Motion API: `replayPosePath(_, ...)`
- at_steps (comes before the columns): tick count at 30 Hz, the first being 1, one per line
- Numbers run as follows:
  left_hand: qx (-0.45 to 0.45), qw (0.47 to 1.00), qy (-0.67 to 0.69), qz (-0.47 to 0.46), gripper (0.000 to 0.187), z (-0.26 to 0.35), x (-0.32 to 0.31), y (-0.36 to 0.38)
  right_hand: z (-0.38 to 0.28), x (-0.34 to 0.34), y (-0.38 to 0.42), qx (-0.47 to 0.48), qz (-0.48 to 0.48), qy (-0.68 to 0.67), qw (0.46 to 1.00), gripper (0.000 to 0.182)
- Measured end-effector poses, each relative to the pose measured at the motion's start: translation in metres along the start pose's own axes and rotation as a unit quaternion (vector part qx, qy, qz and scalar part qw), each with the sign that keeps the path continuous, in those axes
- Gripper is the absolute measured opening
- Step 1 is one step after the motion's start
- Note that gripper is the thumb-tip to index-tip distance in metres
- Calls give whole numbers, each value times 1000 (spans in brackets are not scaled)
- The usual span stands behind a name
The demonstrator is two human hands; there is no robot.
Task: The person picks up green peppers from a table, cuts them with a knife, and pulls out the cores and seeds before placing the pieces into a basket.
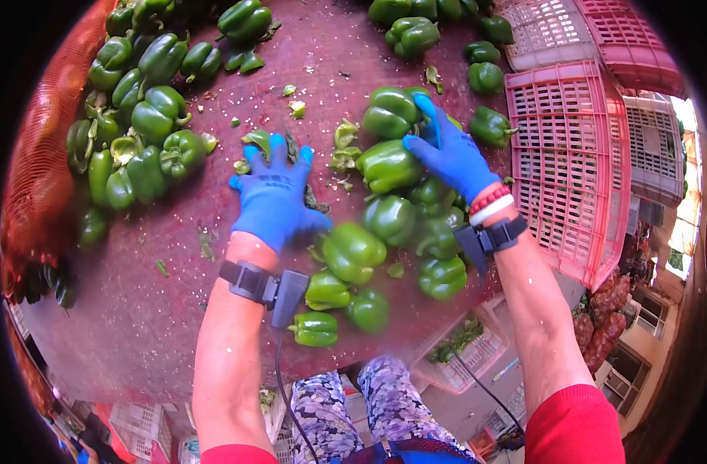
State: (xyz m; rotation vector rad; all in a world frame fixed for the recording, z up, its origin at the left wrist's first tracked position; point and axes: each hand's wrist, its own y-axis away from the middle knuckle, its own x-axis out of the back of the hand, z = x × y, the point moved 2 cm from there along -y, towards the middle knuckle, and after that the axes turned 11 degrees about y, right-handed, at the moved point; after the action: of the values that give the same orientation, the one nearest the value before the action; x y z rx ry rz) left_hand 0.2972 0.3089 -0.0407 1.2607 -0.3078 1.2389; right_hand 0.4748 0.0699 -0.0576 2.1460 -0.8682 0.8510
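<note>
My left hand [276, 193], in a blue glove, lies with its fingers spread on the reddish tabletop [214, 301]. Its fingertips reach green pepper scraps [257, 141] and dark, wilted bits. My right hand [454, 158], gloved alike, rests against the right side of a group of green bell peppers. Its thumb touches one bell pepper [388, 166], and its fingers reach beside another bell pepper [390, 114]; thumb and fingers stand apart. Between my forearms lie several more peppers, including a large bell pepper [353, 253] and a small one [315, 329] near the front edge.
A heap of green peppers [148, 116] covers the left side, beside a red mesh sack [48, 155]. More peppers [413, 37] lie at the far right. Pink crates [566, 155] border the table's right edge. A crate with green scraps [461, 352] stands below the front edge.
</note>
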Motion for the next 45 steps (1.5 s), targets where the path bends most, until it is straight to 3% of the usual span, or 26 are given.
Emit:
replayPosePath(2, -27, 997, -31, -69, 104, 11, -10, 13, -5, 5, 32, 24, 26, 50, 998, 80)
replayPosePath(3, -84, 995, -54, 24, 89, -1, -47, 16, 5, 2, 46, 39, 44, 109, 992, 80)
replayPosePath(5, -86, 989, -120, 19, 66, -2, -86, 30, 12, -3, 76, 37, 59, 223, 972, 77)
replayPosePath(7, -123, 990, -48, -44, 44, -3, -87, 52, 2, -20, 96, 7, 52, 327, 943, 72)
replayPosePath(10, -65, 989, 113, 64, 23, -22, -68, 78, -12, -11, 106, 91, 0, 221, 971, 57)
replayPosePath(11, -17, 957, 286, 54, 18, -36, -66, 85, -19, -1, 106, 124, -7, 231, 965, 44)
replayPosePath(13, 86, 798, 596, 30, 9, -60, -64, 101, -17, 14, 86, 49, -50, 153, 986, 40)
replayPosePath(14, 95, 765, 636, 37, 9, -64, -60, 110, -14, 18, 72, 11, -72, 112, 991, 37)
replayPosePath(15, 103, 730, 674, 45, 9, -65, -53, 119, -16, 21, 57, 44, 18, 177, 983, 41)
replayPosePath(17, 99, 661, 741, 66, 11, -65, -38, 134, 12, 4, 26, 0, 9, 286, 958, 35)
replayPosePath(20, 47, 520, 853, -22, 11, -70, -23, 156, 10, -17, 0, -79, -5, 317, 945, 26)
replayPosePath(22, 117, 518, 847, 11, 11, -80, -42, 158, 16, -22, -1, -72, 51, 271, 959, 19)
replayPosePath(24, 169, 524, 833, 55, 10, -92, -68, 160, 6, -15, 15, -80, 179, 145, 970, 15)
replayPosePath(26, 159, 448, 879, 40, 9, -80, -65, 172, -17, -10, 38, -36, 241, -59, 968, 17)
replayPosePath(27, 144, 423, 894, 34, 9, -81, -74, 175, -52, -2, 57, -68, 204, -45, 976, 19)
replayPosePath(28, 128, 399, 907, 29, 9, -80, -82, 177, -76, -9, 74, -29, 200, -77, 976, 19)
replayPosePath(29, 137, 430, 892, 22, 15, -77, -88, 181, -97, -19, 89, 9, 198, -108, 974, 20)
replayPosePath(31, 156, 387, 909, 8, 17, -62, -90, 188, -133, -57, 121, 116, 106, -145, 977, 23)
replayPosePath(32, 166, 366, 916, -1, 18, -51, -90, 190, -168, -65, 140, 141, 37, -76, 986, 21)
replayPosePath(33, 228, 349, 909, 19, 23, -32, -70, 188, -177, -91, 159, 186, -19, -64, 980, 24)
replayPosePath(36, 185, 440, 877, -47, 21, -60, -88, 205, -209, -129, 190, 314, -127, -67, 938, 32)
replayPosePath(37, 254, 434, 864, -20, 19, -66, -91, 209, -214, -128, 197, 334, -91, -79, 935, 33)
replayPosePath(40, 268, 465, 844, 1, 14, -98, -109, 227, -203, -121, 183, 366, -139, -50, 919, 32)
replayPosePath(42, 248, 449, 858, -5, 13, -115, -107, 244, -189, -118, 149, 327, -72, 117, 935, 35)
replayPosePath(43, 248, 458, 854, -5, 15, -120, -103, 254, -186, -123, 131, 316, -19, 259, 913, 31)
replayPosePath(45, 265, 478, 837, -12, 19, -123, -105, 270, -170, -151, 96, 316, -73, 459, 827, 18)
